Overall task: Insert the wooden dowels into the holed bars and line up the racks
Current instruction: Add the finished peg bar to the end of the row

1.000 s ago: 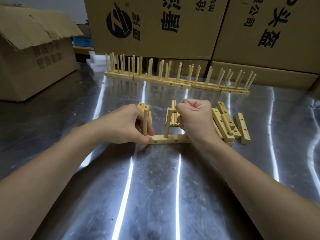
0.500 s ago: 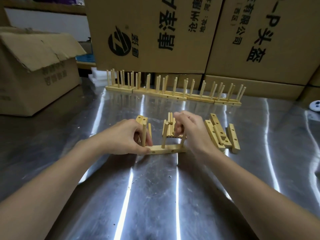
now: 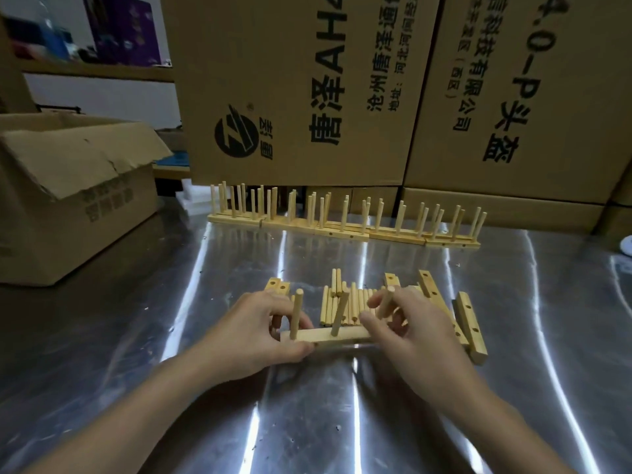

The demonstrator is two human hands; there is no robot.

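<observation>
Now | steel table [image 3: 171, 302] | cartons [image 3: 307, 80] behind | left grip [image 3: 253, 333] clasps bar [image 3: 342, 335] | right grip [image 3: 410, 330] pinches dowel [image 3: 388, 299]

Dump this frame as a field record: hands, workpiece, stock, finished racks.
left hand: grips left end of bar in work
right hand: pinches right dowel at the bar's right end
left dowel: in bar, about upright
middle dowel: in bar, tilted
loose dowels: pile lying behind the bar
spare bars: lying right of the hands, holes visible
finished racks: row at far side, in front of cardboard boxes
table: reflective metal
</observation>
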